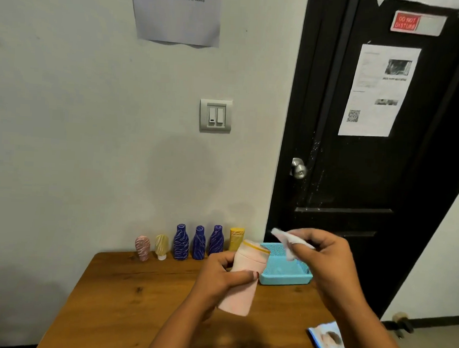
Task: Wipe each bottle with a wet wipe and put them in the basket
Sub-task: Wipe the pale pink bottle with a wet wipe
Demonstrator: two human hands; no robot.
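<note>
The left hand (219,277) is curling its fingers round a smooth pink cylindrical bottle (244,278), tilted above the wooden table (126,296). The right hand (325,256) is pinching a crumpled white wipe (286,239) just beyond its fingertips, over the perforated blue plastic basket (284,275).

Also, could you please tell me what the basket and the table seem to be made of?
The basket looks like moulded turquoise plastic, matte, with fine perforated walls. The table looks like wood or veneer: brown grain, dark knots, slight sheen.
</note>
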